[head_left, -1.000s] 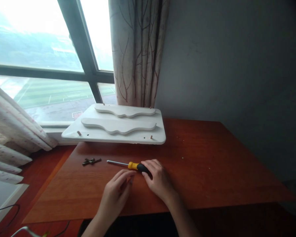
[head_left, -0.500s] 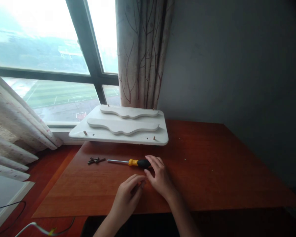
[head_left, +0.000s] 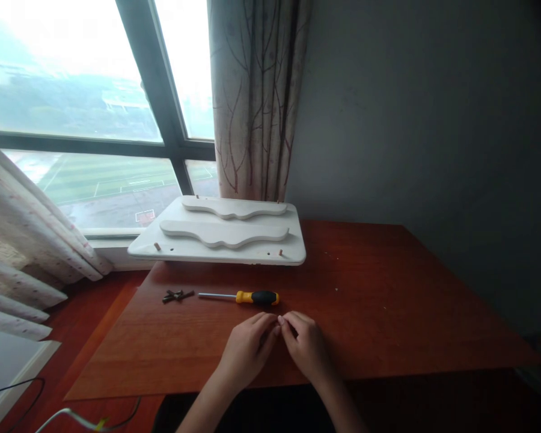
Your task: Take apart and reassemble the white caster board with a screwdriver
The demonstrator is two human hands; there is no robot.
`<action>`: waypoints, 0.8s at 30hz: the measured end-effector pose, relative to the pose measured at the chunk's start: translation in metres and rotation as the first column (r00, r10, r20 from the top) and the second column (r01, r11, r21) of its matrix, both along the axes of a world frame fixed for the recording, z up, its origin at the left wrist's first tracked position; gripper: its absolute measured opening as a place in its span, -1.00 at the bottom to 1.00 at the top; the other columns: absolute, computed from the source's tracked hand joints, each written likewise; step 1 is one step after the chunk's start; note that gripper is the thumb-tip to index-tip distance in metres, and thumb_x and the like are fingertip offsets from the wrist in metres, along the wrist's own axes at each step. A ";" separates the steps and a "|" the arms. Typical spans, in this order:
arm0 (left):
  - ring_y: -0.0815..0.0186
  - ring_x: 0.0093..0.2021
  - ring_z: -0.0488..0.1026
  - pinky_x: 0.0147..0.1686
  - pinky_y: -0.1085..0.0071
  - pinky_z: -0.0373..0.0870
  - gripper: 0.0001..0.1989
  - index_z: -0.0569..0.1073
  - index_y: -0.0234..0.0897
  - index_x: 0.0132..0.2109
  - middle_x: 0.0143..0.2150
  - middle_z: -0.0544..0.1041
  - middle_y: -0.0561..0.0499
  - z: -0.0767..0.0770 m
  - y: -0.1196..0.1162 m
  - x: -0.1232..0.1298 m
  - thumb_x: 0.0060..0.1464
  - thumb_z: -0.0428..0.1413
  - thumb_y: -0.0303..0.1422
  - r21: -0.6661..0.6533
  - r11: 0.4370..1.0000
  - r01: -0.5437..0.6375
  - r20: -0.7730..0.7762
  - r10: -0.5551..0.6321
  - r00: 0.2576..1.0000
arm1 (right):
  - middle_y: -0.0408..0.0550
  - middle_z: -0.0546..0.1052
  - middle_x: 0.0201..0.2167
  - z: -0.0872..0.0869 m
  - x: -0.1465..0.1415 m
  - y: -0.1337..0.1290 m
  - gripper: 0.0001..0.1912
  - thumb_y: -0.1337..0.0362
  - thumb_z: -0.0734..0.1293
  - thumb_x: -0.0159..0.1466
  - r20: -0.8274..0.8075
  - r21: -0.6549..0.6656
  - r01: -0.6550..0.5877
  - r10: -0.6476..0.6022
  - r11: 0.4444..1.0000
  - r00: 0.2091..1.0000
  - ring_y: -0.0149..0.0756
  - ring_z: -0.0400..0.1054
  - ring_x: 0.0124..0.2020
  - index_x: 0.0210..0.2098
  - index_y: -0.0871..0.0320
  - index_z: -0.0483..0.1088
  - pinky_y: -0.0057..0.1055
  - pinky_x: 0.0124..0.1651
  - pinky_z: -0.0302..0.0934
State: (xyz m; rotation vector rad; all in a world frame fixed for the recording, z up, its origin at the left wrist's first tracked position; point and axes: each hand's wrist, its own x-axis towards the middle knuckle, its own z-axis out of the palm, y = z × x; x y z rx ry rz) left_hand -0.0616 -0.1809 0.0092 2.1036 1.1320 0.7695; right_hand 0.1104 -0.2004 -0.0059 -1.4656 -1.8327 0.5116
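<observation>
My left hand (head_left: 249, 347) and my right hand (head_left: 305, 344) meet fingertip to fingertip above the front of the red-brown table. Both have their fingers closed; anything between the fingertips is too small to make out. Just beyond them lies a yellow and black screwdriver (head_left: 256, 297), its shaft pointing left. A small pile of dark screws (head_left: 177, 296) sits by the screwdriver's tip. Farther back, a white panel (head_left: 252, 255) with small wooden pegs carries two white wavy-edged pieces, the nearer one (head_left: 225, 233) and the farther one (head_left: 234, 207).
The table (head_left: 388, 288) spreads to the right, with a few tiny light specks on it. Behind the panel hangs a patterned curtain (head_left: 256, 102) beside a window. Cables (head_left: 67, 412) run below the table at the lower left.
My right hand has come off the screwdriver's handle and moved down toward me, and its fingers have closed. My left hand has shifted slightly right, so the fingertips now meet.
</observation>
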 end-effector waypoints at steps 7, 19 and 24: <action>0.29 -0.31 0.46 -0.29 0.45 0.30 -0.82 0.44 -0.22 -0.18 -0.29 0.52 0.01 0.000 0.000 -0.002 0.34 -0.03 -0.31 0.006 1.000 0.009 -0.028 -0.009 1.000 | -0.12 0.47 -0.48 0.002 0.001 0.002 -0.63 0.23 0.16 0.46 -0.063 -0.041 -0.006 0.004 0.999 0.998 -0.36 0.35 -0.42 -0.48 0.13 0.30 -0.46 -0.31 0.06; 0.29 -0.29 0.47 -0.28 0.45 0.33 -0.84 0.44 -0.21 -0.16 -0.27 0.53 0.01 0.001 0.000 -0.001 0.33 -0.02 -0.31 0.009 1.000 0.008 -0.016 -0.008 1.000 | -0.10 0.49 -0.46 -0.005 0.001 0.004 -0.65 0.25 0.16 0.45 -0.066 -0.055 -0.003 0.000 0.998 0.998 -0.33 0.38 -0.40 -0.47 0.13 0.33 -0.43 -0.30 0.08; 0.27 -0.25 0.49 -0.23 0.44 0.37 -0.83 0.45 -0.20 -0.11 -0.23 0.54 -0.03 0.000 0.000 -0.003 0.34 -0.04 -0.32 0.005 1.000 0.024 -0.001 -0.024 1.000 | -0.11 0.49 -0.48 -0.005 0.001 0.004 -0.64 0.26 0.16 0.45 -0.053 -0.047 0.007 -0.010 0.999 0.999 -0.35 0.37 -0.41 -0.48 0.13 0.33 -0.44 -0.31 0.07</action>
